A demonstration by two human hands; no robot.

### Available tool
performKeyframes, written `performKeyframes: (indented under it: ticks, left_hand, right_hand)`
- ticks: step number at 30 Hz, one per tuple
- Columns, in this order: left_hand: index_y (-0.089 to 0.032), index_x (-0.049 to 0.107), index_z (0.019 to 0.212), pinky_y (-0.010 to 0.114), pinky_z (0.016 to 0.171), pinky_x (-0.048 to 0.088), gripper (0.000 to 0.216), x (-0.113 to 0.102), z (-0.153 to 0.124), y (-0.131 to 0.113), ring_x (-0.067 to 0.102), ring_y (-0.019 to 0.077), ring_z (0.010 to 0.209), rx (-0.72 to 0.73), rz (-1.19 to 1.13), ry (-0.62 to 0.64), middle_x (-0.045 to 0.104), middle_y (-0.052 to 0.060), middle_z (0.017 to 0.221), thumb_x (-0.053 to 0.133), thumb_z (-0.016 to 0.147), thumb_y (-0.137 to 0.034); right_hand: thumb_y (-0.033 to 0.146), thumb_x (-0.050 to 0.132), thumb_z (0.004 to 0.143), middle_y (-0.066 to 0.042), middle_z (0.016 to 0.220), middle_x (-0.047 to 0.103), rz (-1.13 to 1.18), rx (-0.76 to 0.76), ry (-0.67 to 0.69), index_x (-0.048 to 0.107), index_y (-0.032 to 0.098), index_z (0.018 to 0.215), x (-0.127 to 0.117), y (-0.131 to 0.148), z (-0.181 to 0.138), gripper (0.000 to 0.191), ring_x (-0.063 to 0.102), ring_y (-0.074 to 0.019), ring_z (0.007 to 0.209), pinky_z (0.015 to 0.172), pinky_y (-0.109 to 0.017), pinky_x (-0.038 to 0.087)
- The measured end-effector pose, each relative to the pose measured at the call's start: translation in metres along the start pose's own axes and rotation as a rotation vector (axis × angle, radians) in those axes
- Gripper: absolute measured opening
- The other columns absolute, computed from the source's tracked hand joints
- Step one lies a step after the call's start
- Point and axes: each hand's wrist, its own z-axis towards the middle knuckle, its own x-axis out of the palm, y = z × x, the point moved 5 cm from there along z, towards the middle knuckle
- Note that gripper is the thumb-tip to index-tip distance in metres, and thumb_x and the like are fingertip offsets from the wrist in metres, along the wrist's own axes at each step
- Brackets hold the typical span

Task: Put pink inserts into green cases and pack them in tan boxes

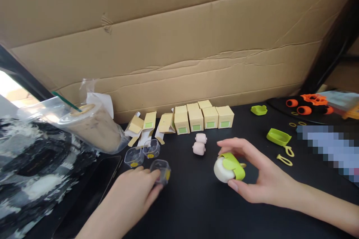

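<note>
My left hand [126, 194] is closed on a small clear plastic container [162, 166] with a yellow sticker, low over the black table. Beside it stand two more clear containers [134, 157] with yellow stickers. In my right hand [263, 179] is a white rounded case [223, 170] partly wrapped in a lime-green sleeve [235, 166]. The thumb presses from below while the fingers curl over the top and behind, where their tips are partly hidden. Two pale pink pieces [199, 148] touch each other on the table between my hands, farther back.
Several small cream boxes [195, 117] stand at the back, with opened ones [165, 122] to their left. A bagged drink cup [92, 129] and a phone [86, 194] are left. On the right lie green covers [278, 137], yellow loops [284, 160] and an orange toy car [310, 103].
</note>
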Motion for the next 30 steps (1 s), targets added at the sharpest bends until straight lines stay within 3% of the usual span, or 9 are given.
performKeyframes:
  ticks: [3, 8, 11, 13, 17, 22, 30]
  left_hand:
    - [-0.020, 0.067, 0.092, 0.043, 0.074, 0.053, 0.018, 0.001, -0.004, -0.021, 0.067, 0.0308, 0.089, 0.153, -0.018, -0.065, 0.071, 0.009, 0.093, 0.054, 0.089, -0.032]
    - [-0.020, 0.061, 0.093, 0.042, 0.068, 0.052, 0.019, 0.011, 0.001, -0.058, 0.063, 0.0282, 0.081, 0.416, -0.071, -0.313, 0.066, 0.007, 0.089, 0.052, 0.089, -0.037]
    - [-0.021, 0.054, 0.101, 0.039, 0.069, 0.050, 0.019, 0.020, 0.010, -0.070, 0.060, 0.0244, 0.080, 0.531, -0.259, -0.429, 0.063, 0.005, 0.089, 0.054, 0.089, -0.036]
    - [-0.020, 0.049, 0.108, 0.037, 0.072, 0.049, 0.032, 0.025, 0.016, -0.070, 0.058, 0.0222, 0.080, 0.527, -0.468, -0.478, 0.062, 0.004, 0.090, 0.062, 0.084, -0.036]
    - [-0.018, 0.039, 0.123, 0.035, 0.076, 0.049, 0.077, 0.035, 0.030, -0.064, 0.056, 0.0201, 0.083, 0.376, -0.878, -0.370, 0.059, 0.006, 0.102, 0.082, 0.062, -0.038]
    - [-0.022, 0.056, 0.100, 0.038, 0.083, 0.041, 0.042, 0.033, 0.035, -0.069, 0.053, 0.0215, 0.089, 0.381, -0.887, -0.248, 0.060, 0.003, 0.102, 0.077, 0.068, -0.041]
    - [-0.022, 0.057, 0.103, 0.036, 0.081, 0.038, 0.044, 0.033, 0.033, -0.069, 0.052, 0.0208, 0.087, 0.396, -0.872, -0.259, 0.060, 0.001, 0.099, 0.076, 0.070, -0.044]
  right_hand:
    - [0.009, 0.061, 0.072, -0.001, 0.102, 0.055, -0.012, 0.006, 0.006, 0.047, 0.033, 0.119, 0.004, -0.001, -0.001, 0.054, 0.059, -0.0156, 0.087, 0.074, -0.024, 0.051]
    - [0.011, 0.064, 0.074, 0.000, 0.107, 0.059, -0.011, 0.047, -0.024, 0.036, 0.035, 0.131, 0.004, -0.005, -0.002, 0.067, 0.062, -0.0149, 0.093, 0.082, -0.024, 0.051]
    - [0.020, 0.069, 0.078, 0.002, 0.108, 0.062, -0.042, 0.091, 0.000, 0.042, 0.037, 0.125, 0.003, -0.011, -0.003, 0.057, 0.063, -0.0141, 0.095, 0.085, -0.022, 0.051]
    - [0.026, 0.071, 0.079, 0.003, 0.108, 0.062, -0.073, 0.112, 0.014, 0.045, 0.038, 0.121, 0.002, -0.013, -0.003, 0.051, 0.063, -0.0136, 0.095, 0.084, -0.022, 0.052]
    - [0.030, 0.072, 0.080, 0.002, 0.110, 0.061, -0.126, 0.054, 0.056, 0.050, 0.037, 0.119, 0.006, -0.009, -0.002, 0.045, 0.061, -0.0148, 0.100, 0.087, -0.023, 0.050]
    - [0.023, 0.071, 0.081, -0.002, 0.110, 0.060, -0.125, -0.015, 0.125, 0.050, 0.031, 0.123, 0.020, -0.001, -0.001, 0.047, 0.061, -0.0162, 0.102, 0.088, -0.024, 0.049]
    - [0.019, 0.067, 0.082, -0.007, 0.112, 0.062, -0.231, -0.077, 0.188, 0.054, 0.028, 0.128, 0.028, 0.003, -0.006, 0.049, 0.063, -0.0213, 0.101, 0.086, -0.031, 0.052]
